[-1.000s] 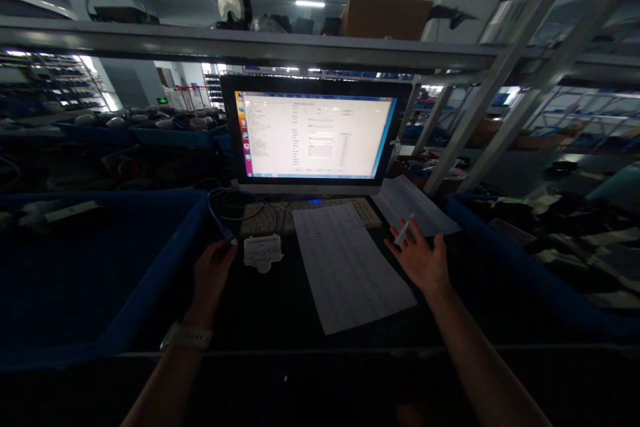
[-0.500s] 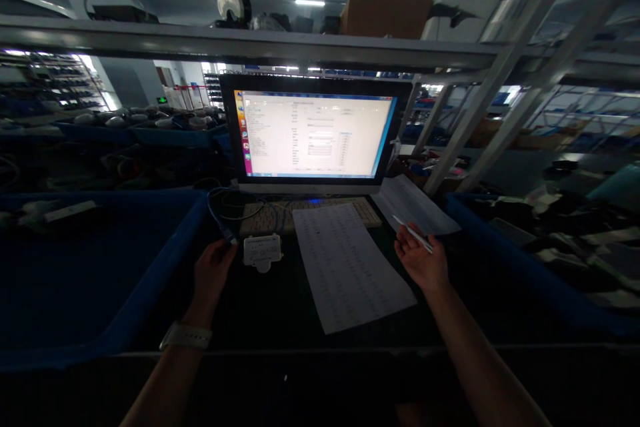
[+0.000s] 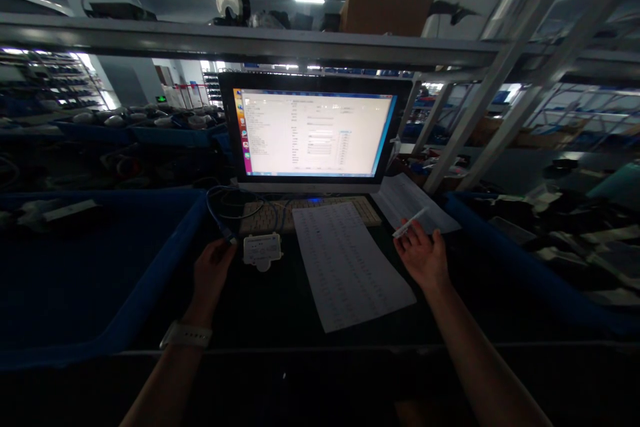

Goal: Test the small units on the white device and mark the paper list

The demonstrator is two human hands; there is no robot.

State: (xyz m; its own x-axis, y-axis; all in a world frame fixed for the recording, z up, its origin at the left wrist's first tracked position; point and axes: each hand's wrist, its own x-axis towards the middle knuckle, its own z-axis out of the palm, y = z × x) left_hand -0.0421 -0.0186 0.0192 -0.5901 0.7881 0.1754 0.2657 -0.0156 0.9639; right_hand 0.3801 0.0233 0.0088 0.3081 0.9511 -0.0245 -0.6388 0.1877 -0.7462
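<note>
My left hand (image 3: pixel 214 267) pinches the plug end of a blue cable (image 3: pixel 220 223), which loops back towards the keyboard. Just right of those fingers lies a small pale plastic device (image 3: pixel 263 251) with printed markings and a rounded tab at its near edge. My right hand (image 3: pixel 424 260) is palm up with a white pen (image 3: pixel 410 223) across its fingers, the pen slanting up to the right. Between the hands a printed sheet (image 3: pixel 350 267) lies on the dark table, overlapping part of the keyboard (image 3: pixel 260 215).
A lit monitor (image 3: pixel 315 133) stands behind the keyboard. Another paper (image 3: pixel 420 203) lies at the right. Blue bins (image 3: pixel 150 280) flank the table, the right bin (image 3: pixel 520 273) filled with parts. Overhead, a shelf (image 3: pixel 280 43) carries a cardboard box (image 3: pixel 385 13); metal posts rise at the right.
The pen has turned in my right hand: its slant has flipped, its right end now pointing up. My left hand stays in place with the cable.
</note>
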